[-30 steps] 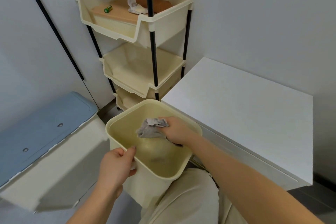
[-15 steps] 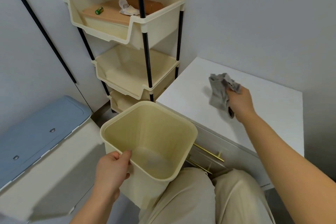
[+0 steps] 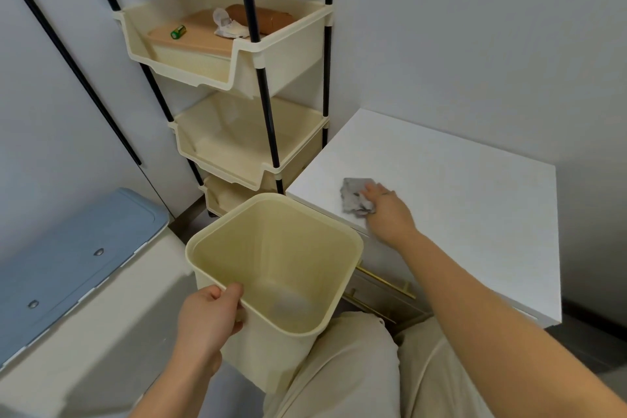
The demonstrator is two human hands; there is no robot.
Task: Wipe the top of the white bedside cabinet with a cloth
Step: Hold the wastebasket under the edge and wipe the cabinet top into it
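My right hand point(image 3: 385, 210) reaches out, palm down, fingers flat, pressing one grey cloth point(image 3: 354, 195) onto the near-left part of the white bedside cabinet point(image 3: 458, 200) top. My left hand point(image 3: 207, 319) is closed around the near rim of one cream bin point(image 3: 278, 268), thumb inside, held over my lap. One three-tier shelf rack point(image 3: 237, 85) stands far left.
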